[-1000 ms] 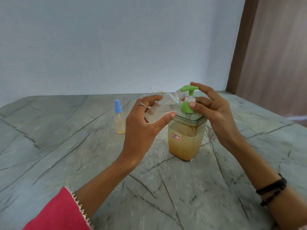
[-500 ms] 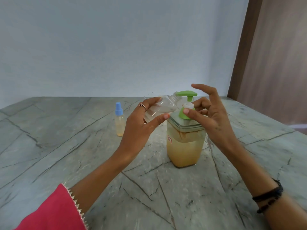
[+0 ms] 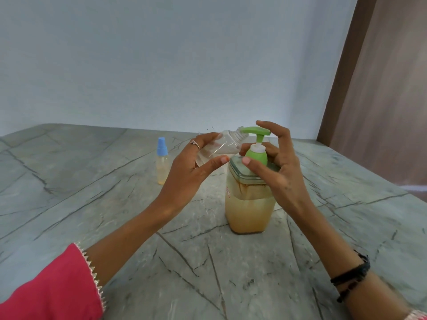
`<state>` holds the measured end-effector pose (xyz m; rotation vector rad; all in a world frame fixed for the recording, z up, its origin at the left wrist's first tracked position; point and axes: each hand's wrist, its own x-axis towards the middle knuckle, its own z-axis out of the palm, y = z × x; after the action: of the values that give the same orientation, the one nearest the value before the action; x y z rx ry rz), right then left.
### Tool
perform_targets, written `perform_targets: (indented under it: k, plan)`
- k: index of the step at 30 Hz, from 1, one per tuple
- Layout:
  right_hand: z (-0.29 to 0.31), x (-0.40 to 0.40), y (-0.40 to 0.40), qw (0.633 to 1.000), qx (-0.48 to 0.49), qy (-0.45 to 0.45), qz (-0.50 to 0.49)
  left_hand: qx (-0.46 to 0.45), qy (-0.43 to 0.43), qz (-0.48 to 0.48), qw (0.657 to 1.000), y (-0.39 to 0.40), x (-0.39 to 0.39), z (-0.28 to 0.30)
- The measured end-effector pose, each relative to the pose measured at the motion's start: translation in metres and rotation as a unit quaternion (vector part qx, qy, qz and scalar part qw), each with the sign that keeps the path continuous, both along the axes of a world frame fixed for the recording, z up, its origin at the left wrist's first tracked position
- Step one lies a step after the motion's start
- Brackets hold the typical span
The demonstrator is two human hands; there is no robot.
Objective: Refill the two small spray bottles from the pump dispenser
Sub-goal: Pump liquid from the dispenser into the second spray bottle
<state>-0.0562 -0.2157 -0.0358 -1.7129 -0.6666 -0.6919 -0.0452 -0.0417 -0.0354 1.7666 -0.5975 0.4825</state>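
Observation:
A square clear pump dispenser (image 3: 249, 211) holds yellowish liquid and has a green pump head (image 3: 255, 130) on top. My left hand (image 3: 191, 172) grips an uncapped clear spray bottle (image 3: 221, 147), tilted with its neck under the pump's spout. My right hand (image 3: 275, 165) is at the pump: its forefinger lies on top of the green head, and its thumb and other fingers curl round the green collar. A second small spray bottle (image 3: 162, 163) with a blue cap stands upright on the table to the left, partly filled with yellowish liquid.
The grey marble-patterned table (image 3: 115, 215) runs back to a pale wall. A brown door frame and curtain (image 3: 381, 100) stand at the right. The loose cap of the open bottle is not in view.
The view has shifted slightly upward. The pump head now stands higher above its collar than half a second ago. My left hand keeps the bottle at the spout.

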Motion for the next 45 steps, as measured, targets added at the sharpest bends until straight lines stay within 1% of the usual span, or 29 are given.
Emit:
perform_targets:
  k: [8, 12, 15, 19, 27, 35, 40, 45]
  plan:
    - [0.0001, 0.0016, 0.0063, 0.997, 0.073, -0.003, 0.024, -0.011, 0.000, -0.002, 1.000, -0.0016, -0.0004, 0.0003]
    - [0.0019, 0.0010, 0.0066, 0.994, 0.101, 0.013, 0.037, 0.000, 0.003, 0.010, 1.000, -0.0014, 0.0004, -0.0018]
    - [0.0033, 0.0010, 0.0065, 0.993, 0.105, 0.024, 0.040, 0.006, 0.006, 0.016, 1.000, -0.0006, 0.0013, -0.0039]
    - [0.0030, -0.0007, 0.0066, 0.995, 0.089, 0.014, 0.031, 0.006, 0.006, 0.016, 1.000, -0.0007, 0.0018, -0.0043]
    - [-0.0006, -0.0018, 0.0050, 0.998, 0.055, -0.003, 0.015, -0.021, 0.003, 0.035, 0.999, -0.0018, 0.0011, -0.0067]
    - [0.0044, -0.0019, 0.0057, 0.995, 0.089, 0.006, 0.050, -0.018, -0.007, 0.044, 0.999, -0.0003, 0.0004, -0.0045]
    - [0.0047, -0.0022, 0.0058, 0.994, 0.100, 0.025, 0.041, -0.014, -0.022, 0.045, 0.999, -0.0020, -0.0023, -0.0048]
    - [0.0037, -0.0024, 0.0062, 0.996, 0.088, 0.013, 0.031, -0.017, -0.025, 0.045, 0.999, -0.0024, -0.0020, -0.0052]
